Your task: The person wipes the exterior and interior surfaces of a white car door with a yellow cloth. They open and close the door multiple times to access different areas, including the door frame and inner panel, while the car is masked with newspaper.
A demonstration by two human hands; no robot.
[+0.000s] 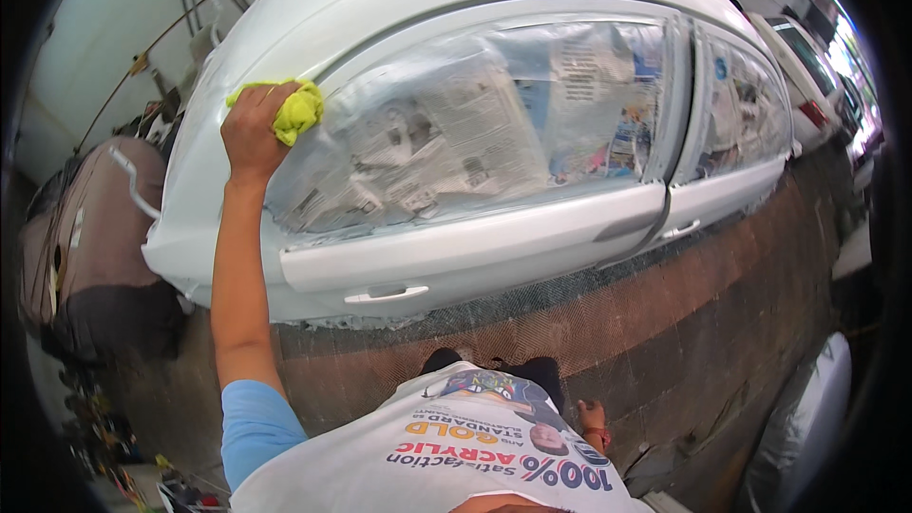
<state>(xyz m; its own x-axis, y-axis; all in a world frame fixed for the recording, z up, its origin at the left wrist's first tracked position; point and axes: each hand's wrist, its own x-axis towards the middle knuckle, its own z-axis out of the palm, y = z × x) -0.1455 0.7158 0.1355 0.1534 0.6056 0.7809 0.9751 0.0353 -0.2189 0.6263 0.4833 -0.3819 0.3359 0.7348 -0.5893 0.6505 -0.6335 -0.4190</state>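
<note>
– Where's the yellow cloth [300, 112]?
– Bunched in the left hand [255, 128], against the white car [456, 252] beside the papered window [475, 123].
– Arms?
– Left reaches out; the right hand [591, 415] hangs low, its grip unclear.

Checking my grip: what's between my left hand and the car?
A yellow cloth, bunched in your left hand and showing on both sides, in the head view.

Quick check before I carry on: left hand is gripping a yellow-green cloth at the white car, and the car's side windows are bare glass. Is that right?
Not quite: the windows aren't bare. The head view shows newspaper covering them. The left hand does grip a yellow-green cloth at the white car.
</note>
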